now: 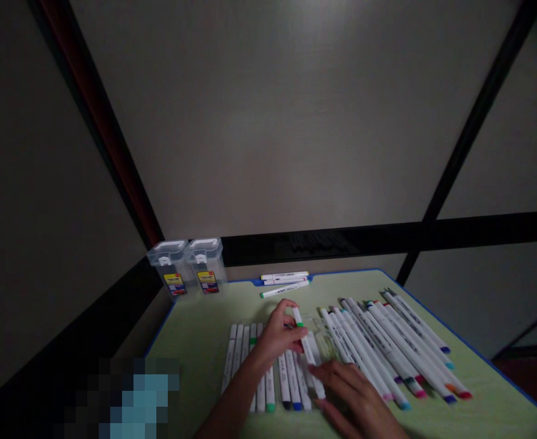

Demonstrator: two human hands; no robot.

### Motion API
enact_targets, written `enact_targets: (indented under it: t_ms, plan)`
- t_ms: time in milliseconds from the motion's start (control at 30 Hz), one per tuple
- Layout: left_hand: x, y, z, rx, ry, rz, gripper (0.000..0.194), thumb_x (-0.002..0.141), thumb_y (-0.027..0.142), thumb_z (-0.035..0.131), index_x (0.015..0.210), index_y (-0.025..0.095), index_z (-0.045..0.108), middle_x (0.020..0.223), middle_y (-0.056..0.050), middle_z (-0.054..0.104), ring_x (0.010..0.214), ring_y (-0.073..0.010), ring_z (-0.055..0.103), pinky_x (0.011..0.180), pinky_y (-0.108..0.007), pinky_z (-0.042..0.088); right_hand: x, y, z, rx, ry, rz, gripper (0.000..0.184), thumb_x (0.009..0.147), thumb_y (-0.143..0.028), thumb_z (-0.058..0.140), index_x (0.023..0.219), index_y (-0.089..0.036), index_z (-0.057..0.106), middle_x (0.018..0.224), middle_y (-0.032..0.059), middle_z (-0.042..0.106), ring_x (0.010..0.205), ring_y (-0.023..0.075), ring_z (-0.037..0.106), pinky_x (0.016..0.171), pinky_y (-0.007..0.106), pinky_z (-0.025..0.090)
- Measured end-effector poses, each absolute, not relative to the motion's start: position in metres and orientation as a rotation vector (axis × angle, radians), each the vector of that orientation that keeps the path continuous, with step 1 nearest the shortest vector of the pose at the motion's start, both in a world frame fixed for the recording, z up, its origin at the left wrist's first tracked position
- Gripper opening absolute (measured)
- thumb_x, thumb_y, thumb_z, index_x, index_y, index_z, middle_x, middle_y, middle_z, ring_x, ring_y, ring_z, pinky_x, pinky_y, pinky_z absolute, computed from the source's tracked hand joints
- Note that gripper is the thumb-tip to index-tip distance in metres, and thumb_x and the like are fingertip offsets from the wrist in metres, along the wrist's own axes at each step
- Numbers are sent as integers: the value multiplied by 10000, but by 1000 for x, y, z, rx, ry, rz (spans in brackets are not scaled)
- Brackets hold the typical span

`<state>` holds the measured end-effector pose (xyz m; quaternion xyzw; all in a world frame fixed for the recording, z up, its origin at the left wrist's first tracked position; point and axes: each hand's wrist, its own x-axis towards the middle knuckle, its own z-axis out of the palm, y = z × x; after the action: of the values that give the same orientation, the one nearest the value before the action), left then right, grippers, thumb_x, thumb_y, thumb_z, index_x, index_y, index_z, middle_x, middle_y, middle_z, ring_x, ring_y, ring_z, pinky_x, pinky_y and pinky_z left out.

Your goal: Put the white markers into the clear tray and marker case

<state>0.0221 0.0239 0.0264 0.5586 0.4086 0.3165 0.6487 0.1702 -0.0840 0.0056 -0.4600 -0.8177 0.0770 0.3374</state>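
My left hand (281, 332) is closed, pinching a white marker (307, 349) with a green band near its upper end. The marker is held tilted above the row. My right hand (353, 393) has its fingers curled round the lower ends of this marker and of another white marker (315, 360) beside it. Exactly how its fingertips grip is partly hidden. Under and beside my left forearm lies a row of white markers (270, 384), their ends coloured green, black and blue; my arm covers part of the row.
A larger loose group of markers (387, 347) lies on the right of the pale green table (186, 335). Three markers (284, 288) lie near the back edge. Two clear lidded plastic boxes (170, 262) stand at the back left, near the wall (268, 134).
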Motion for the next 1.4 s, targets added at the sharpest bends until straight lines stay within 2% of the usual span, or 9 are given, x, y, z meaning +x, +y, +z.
enact_targets:
  t_ms: [333, 500, 567, 700, 800, 933, 1067, 1400]
  plan:
    - [24, 28, 26, 1348, 1049, 857, 281, 575, 227, 655, 776, 171, 466, 754, 36, 478, 533, -70, 515, 410, -162, 414, 169, -86, 7, -1187, -2169, 188, 349, 746, -203, 598, 1094, -236, 584, 934, 53, 661, 845, 212, 612, 740, 310, 496]
    - [25, 29, 23, 1538, 1156, 812, 171, 633, 116, 564, 794, 149, 515, 546, 51, 485, 462, -100, 498, 415, -184, 378, 169, -85, 6, -1194, -2182, 233, 349, 733, -208, 619, 1081, -215, 595, 914, 53, 659, 840, 205, 605, 741, 298, 495]
    - [26, 29, 24, 1584, 1177, 833, 179, 617, 91, 572, 789, 138, 552, 578, 34, 514, 497, -109, 514, 450, -198, 387, 168, -84, 7, -1202, -2187, 242, 344, 731, -212, 623, 1075, -208, 601, 900, 55, 660, 833, 204, 605, 734, 295, 495]
    - [25, 30, 26, 1663, 1179, 888, 203, 564, 66, 626, 753, 138, 614, 768, -11, 576, 688, -134, 541, 582, -216, 418, 168, -84, 8, -1214, -2189, 234, 343, 737, -207, 612, 1080, -218, 601, 914, 54, 660, 837, 206, 607, 741, 301, 492]
    - [22, 32, 21, 1773, 1148, 874, 281, 548, 92, 678, 822, 140, 636, 840, -32, 601, 797, -166, 544, 698, -260, 437, 168, -84, 8, -1226, -2212, 206, 338, 748, -213, 601, 1086, -214, 594, 926, 59, 657, 851, 208, 604, 753, 306, 487]
    - [17, 34, 11, 1856, 1146, 890, 470, 504, 104, 737, 957, 134, 617, 982, -69, 592, 945, -208, 532, 872, -325, 397, 168, -83, 9, -1232, -2242, 170, 322, 753, -220, 598, 1075, -203, 595, 903, 58, 653, 842, 201, 602, 756, 306, 478]
    - [14, 35, 9, 1908, 1117, 832, 524, 502, 131, 759, 1001, 114, 602, 1031, -95, 579, 992, -228, 523, 901, -333, 385, 168, -83, 9, -1243, -2264, 144, 326, 754, -216, 600, 1080, -201, 587, 914, 54, 649, 851, 199, 595, 771, 310, 469]
    - [11, 34, 15, 2063, 1079, 722, 545, 480, 214, 791, 990, 138, 613, 1013, -77, 589, 986, -235, 517, 880, -333, 394, 168, -83, 11, -1271, -2293, 172, 324, 777, -218, 579, 1100, -195, 574, 936, 61, 636, 885, 211, 577, 775, 339, 470]
